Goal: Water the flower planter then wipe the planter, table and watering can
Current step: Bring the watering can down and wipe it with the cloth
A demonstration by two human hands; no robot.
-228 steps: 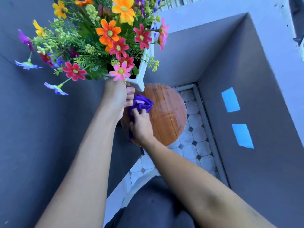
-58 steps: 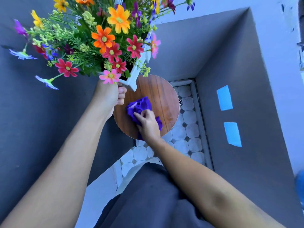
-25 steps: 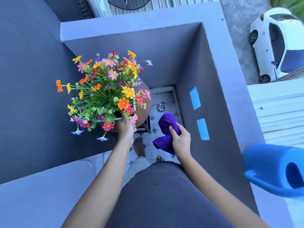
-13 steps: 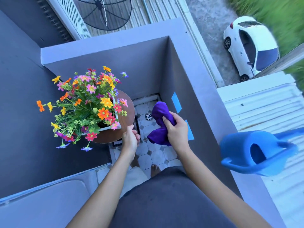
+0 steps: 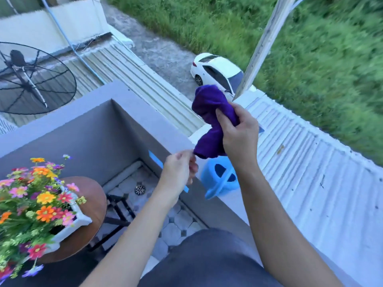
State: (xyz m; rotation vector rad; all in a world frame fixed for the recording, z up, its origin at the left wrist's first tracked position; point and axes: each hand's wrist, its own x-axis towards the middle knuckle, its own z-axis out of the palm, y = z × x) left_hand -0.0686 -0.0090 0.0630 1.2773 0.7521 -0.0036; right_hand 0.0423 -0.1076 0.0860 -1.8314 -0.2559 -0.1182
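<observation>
My right hand [image 5: 238, 131] grips a bunched purple cloth [image 5: 209, 112], held up above the balcony wall. My left hand [image 5: 180, 168] is beside the cloth's lower end, fingertips pinched at its corner. Directly below the cloth, a blue watering can [image 5: 219, 181] stands on the wall ledge, partly hidden by my right forearm. At the lower left, the white planter [image 5: 80, 220] full of colourful flowers [image 5: 35, 199] rests on the round wooden table [image 5: 93, 195], away from both hands.
A grey balcony wall [image 5: 128, 125] encloses the tiled floor [image 5: 176, 224], which has a drain [image 5: 140, 189]. Blue tape [image 5: 154, 157] marks the inner wall. Beyond lie corrugated roofs [image 5: 310, 172], a satellite dish [image 5: 31, 79], a white car [image 5: 215, 74], a pole and grass.
My left hand has let go of the planter and risen to the cloth. My right hand lifted the cloth up and right, over the watering can. The view swung right.
</observation>
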